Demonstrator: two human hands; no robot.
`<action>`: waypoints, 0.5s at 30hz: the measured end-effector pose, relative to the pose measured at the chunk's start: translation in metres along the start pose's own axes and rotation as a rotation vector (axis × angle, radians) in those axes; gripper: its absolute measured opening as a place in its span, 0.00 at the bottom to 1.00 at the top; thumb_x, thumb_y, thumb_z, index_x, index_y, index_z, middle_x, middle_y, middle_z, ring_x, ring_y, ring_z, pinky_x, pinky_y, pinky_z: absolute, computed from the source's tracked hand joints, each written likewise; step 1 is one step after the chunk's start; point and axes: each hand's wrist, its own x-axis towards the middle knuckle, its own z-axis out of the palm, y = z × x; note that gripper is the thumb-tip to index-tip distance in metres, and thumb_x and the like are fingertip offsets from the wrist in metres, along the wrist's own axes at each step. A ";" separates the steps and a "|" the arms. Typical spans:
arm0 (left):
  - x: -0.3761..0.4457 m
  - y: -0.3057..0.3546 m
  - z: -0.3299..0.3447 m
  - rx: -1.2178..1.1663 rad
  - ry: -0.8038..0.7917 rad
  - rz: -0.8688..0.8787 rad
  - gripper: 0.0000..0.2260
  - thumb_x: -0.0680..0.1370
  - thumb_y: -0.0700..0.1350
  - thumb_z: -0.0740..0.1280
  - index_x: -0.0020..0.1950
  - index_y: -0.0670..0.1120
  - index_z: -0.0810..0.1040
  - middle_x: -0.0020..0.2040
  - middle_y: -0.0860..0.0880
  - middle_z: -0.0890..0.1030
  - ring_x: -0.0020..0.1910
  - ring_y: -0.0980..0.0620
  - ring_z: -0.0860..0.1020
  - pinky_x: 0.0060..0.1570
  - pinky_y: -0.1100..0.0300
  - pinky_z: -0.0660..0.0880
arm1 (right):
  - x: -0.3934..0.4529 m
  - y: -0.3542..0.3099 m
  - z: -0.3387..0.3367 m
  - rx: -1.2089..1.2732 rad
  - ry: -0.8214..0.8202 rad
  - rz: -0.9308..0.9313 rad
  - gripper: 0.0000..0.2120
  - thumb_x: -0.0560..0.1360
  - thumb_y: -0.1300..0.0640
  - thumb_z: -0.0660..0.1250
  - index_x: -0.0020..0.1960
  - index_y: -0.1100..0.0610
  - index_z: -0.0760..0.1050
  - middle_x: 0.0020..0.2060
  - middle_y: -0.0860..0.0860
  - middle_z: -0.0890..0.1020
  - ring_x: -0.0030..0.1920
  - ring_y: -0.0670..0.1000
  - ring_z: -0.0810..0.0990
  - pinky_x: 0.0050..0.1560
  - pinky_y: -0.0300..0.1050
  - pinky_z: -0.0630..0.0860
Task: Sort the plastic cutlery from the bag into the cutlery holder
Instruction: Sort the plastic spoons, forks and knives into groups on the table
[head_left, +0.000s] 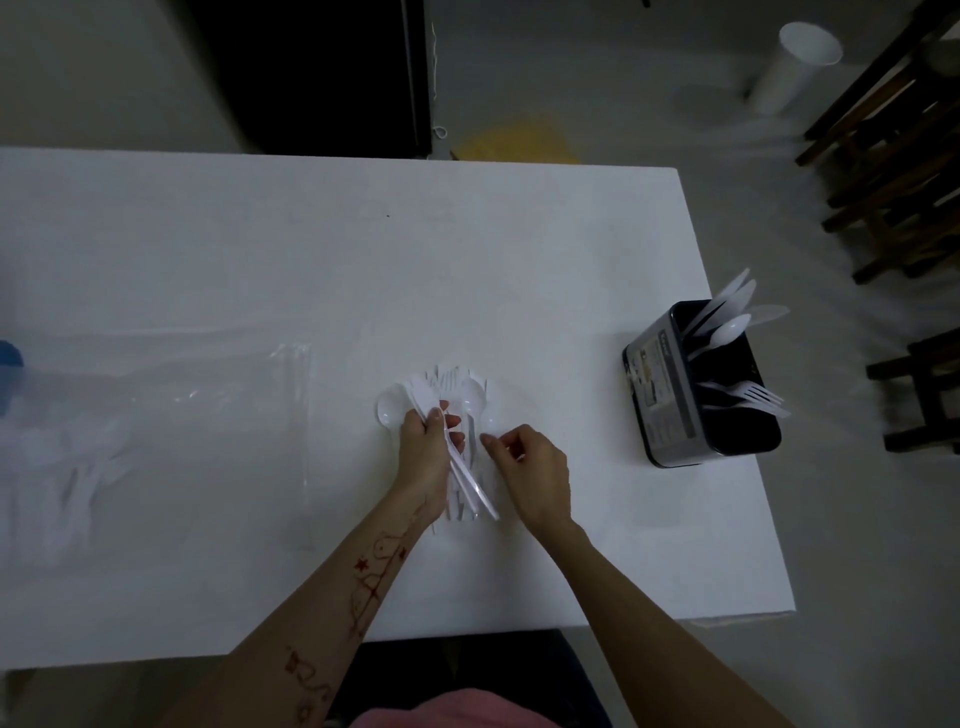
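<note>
Head view: your left hand (426, 452) is clenched around a fanned bundle of white plastic cutlery (457, 405), spoons and forks, just above the white table (363, 260). Your right hand (530, 467) pinches at the bundle's right edge; whether it grips a piece you cannot tell. The clear plastic bag (156, 426) lies at left. The black cutlery holder (696, 384) stands near the right edge, with knives, spoons and forks in separate compartments.

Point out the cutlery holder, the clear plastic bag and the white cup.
cutlery holder (670, 395), head view, labelled side wall.
clear plastic bag (218, 415), head view, flat middle.
white cup (789, 73), head view, outer wall.
</note>
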 end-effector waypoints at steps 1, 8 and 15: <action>0.001 0.000 -0.003 0.001 -0.001 -0.002 0.12 0.84 0.45 0.53 0.61 0.43 0.72 0.49 0.48 0.78 0.46 0.50 0.77 0.50 0.56 0.75 | 0.003 -0.002 0.005 -0.041 -0.013 0.064 0.15 0.76 0.41 0.68 0.46 0.54 0.77 0.39 0.47 0.81 0.37 0.46 0.79 0.40 0.40 0.76; 0.001 -0.003 -0.017 -0.034 -0.013 -0.013 0.11 0.84 0.44 0.53 0.60 0.44 0.72 0.48 0.48 0.78 0.44 0.52 0.76 0.44 0.61 0.75 | 0.015 -0.005 0.016 -0.010 -0.065 0.192 0.07 0.74 0.51 0.71 0.49 0.53 0.78 0.41 0.47 0.81 0.40 0.47 0.79 0.45 0.43 0.79; 0.000 -0.004 -0.014 -0.149 -0.096 -0.102 0.08 0.82 0.40 0.58 0.60 0.41 0.70 0.43 0.48 0.73 0.37 0.54 0.71 0.43 0.62 0.73 | 0.033 0.013 -0.025 -0.017 0.028 0.284 0.11 0.75 0.51 0.70 0.53 0.58 0.81 0.45 0.52 0.84 0.43 0.52 0.80 0.43 0.43 0.75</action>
